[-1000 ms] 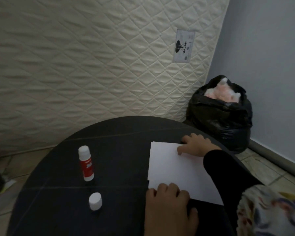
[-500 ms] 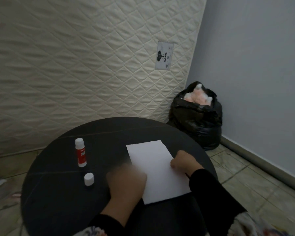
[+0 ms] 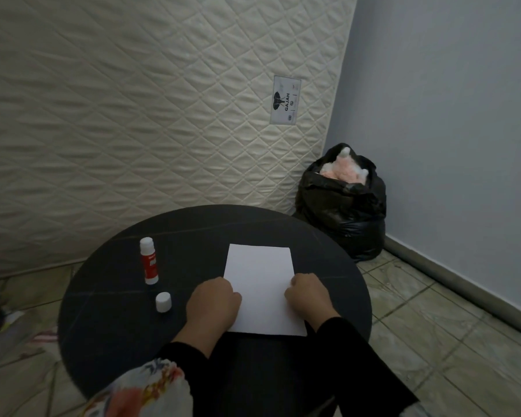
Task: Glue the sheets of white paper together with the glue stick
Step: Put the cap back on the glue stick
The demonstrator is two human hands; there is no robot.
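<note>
From the head camera, a quilted cream mattress (image 3: 133,109) stands on edge behind the round dark worktop (image 3: 109,311), with a label (image 3: 285,100) reading GAJAH near its right side, and a black rubbish bag (image 3: 343,212) stuffed with something pink and white sits in the corner where the mattress meets the grey-blue wall (image 3: 448,115). The floor is tiled (image 3: 433,311), with some clutter at the far left edge too dim to make out. On the worktop, the glue stick (image 3: 149,260) stands upright with its cap off, to the left of the white paper (image 3: 260,284), and the white cap (image 3: 163,301) stands on its own just in front of the stick (apart from it, not touching). Nothing lies between these and the paper. The paper lies flat near the middle of the worktop, its long sides running away from the person; whether it is one sheet or several stacked cannot be told. The left hand (image 3: 212,302) rests on the paper's left edge and the right hand (image 3: 309,294) on its right edge, both about halfway along. Both hands are loosely curled, knuckles up, pressing down on the sheet rather than gripping anything. Black sleeves (image 3: 358,350) cover both forearms, which reach in from the bottom of the view, and a floral fabric (image 3: 142,389) shows at the lower left.
</note>
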